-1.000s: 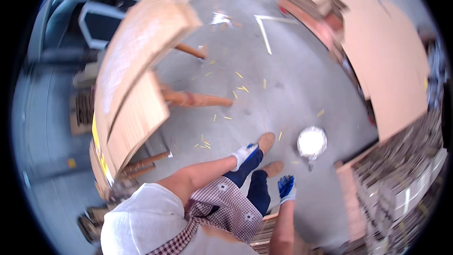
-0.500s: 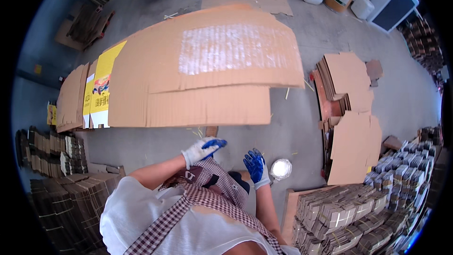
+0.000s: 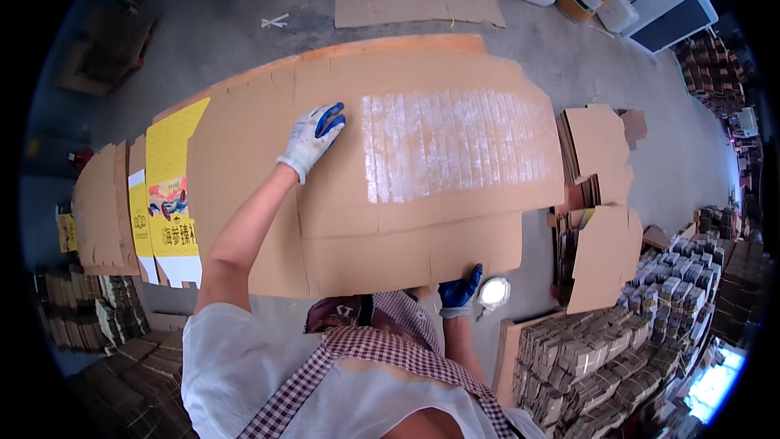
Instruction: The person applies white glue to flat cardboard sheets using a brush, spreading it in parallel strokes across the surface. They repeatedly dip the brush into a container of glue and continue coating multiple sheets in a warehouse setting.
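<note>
The large flat brown corrugated cardboard sheet lies spread before the person, under the left hand, which presses flat with fingers spread; the right hand pinches its near edge. It looks light but floppy and easily creased, so opposite edges seem the best hold. Beyond both hands is grey concrete floor; right of the right hand stand bundled cardboard stacks.

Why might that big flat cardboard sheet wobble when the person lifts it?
The cardboard sheet is wide, thin and creased, so it would probably bend along the folds. It likely weighs little for its size. The left hand and right hand sit far apart, probably steadying it.
</note>
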`<state>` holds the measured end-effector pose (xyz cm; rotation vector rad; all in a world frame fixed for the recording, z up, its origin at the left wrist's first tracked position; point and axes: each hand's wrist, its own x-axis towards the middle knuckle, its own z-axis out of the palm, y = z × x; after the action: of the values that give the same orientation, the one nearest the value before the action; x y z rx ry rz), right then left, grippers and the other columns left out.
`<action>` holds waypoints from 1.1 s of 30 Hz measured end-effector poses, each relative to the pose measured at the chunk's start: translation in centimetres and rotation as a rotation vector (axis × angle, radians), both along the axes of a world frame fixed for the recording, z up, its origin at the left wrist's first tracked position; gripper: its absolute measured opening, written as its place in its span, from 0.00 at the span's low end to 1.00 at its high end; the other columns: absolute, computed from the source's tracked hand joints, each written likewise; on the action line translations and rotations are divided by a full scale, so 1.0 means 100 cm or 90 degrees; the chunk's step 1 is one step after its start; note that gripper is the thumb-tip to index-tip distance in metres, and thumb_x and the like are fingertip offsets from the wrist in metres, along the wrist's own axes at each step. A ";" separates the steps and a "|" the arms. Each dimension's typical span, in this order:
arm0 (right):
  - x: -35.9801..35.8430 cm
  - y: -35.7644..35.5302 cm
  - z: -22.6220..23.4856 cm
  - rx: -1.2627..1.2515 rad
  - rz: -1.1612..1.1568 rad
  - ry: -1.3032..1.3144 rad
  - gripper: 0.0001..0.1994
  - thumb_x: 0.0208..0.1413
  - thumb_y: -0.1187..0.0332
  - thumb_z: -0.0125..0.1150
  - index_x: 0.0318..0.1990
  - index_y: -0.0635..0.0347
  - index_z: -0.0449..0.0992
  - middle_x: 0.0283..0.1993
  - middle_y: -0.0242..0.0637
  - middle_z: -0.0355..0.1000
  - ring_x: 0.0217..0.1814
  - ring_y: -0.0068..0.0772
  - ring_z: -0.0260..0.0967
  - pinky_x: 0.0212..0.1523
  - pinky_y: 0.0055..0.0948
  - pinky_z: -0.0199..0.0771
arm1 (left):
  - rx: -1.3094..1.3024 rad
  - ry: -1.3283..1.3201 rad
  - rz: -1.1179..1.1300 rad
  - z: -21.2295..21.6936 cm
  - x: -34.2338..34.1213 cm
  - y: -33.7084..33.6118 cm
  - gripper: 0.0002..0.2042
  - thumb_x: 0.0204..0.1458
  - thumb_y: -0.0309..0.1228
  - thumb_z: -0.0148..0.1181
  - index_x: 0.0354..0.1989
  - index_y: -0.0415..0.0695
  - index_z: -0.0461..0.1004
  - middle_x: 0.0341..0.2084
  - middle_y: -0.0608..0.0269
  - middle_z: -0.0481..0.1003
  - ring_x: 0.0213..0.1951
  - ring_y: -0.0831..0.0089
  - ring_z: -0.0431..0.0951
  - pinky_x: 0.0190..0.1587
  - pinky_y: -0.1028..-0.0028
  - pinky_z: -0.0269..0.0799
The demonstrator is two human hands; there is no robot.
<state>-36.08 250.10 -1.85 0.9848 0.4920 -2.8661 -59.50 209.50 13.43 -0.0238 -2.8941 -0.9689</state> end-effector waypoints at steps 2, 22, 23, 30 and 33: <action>0.004 -0.003 0.007 0.010 0.028 -0.062 0.31 0.59 0.41 0.53 0.65 0.47 0.64 0.64 0.35 0.67 0.64 0.40 0.66 0.51 0.45 0.76 | -0.006 0.028 -0.001 -0.009 0.008 -0.003 0.19 0.54 0.35 0.61 0.54 0.45 0.74 0.50 0.55 0.75 0.52 0.54 0.73 0.58 0.64 0.66; 0.072 -0.067 0.024 0.002 0.287 -0.102 0.28 0.61 0.45 0.53 0.60 0.54 0.68 0.62 0.37 0.68 0.64 0.39 0.64 0.66 0.42 0.64 | 0.566 -0.476 0.122 -0.084 0.364 0.022 0.17 0.62 0.37 0.54 0.51 0.36 0.75 0.41 0.56 0.80 0.42 0.70 0.79 0.48 0.74 0.74; 0.070 -0.060 0.023 -0.015 0.295 -0.115 0.24 0.60 0.47 0.56 0.54 0.55 0.72 0.57 0.38 0.71 0.61 0.40 0.67 0.64 0.43 0.66 | 0.685 -0.509 0.134 -0.069 0.367 0.029 0.21 0.63 0.43 0.53 0.51 0.36 0.74 0.41 0.57 0.79 0.39 0.71 0.79 0.45 0.73 0.75; 0.055 -0.069 0.020 0.041 0.272 -0.228 0.22 0.57 0.47 0.61 0.41 0.59 0.74 0.38 0.41 0.75 0.43 0.45 0.73 0.52 0.44 0.76 | 1.106 -0.568 0.413 -0.106 0.391 0.039 0.35 0.55 0.58 0.56 0.60 0.41 0.66 0.55 0.52 0.72 0.57 0.60 0.71 0.58 0.62 0.69; 0.053 -0.071 0.016 0.047 0.243 -0.242 0.22 0.56 0.49 0.63 0.43 0.60 0.72 0.43 0.44 0.73 0.49 0.45 0.71 0.55 0.44 0.73 | 1.252 -0.472 0.459 -0.112 0.376 0.061 0.35 0.53 0.58 0.59 0.62 0.44 0.66 0.61 0.55 0.67 0.65 0.58 0.62 0.65 0.57 0.62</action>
<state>-30.74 242.97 -0.29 1.2531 0.6661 -2.2732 -21.91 215.61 2.20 1.4171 -0.6498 -3.1038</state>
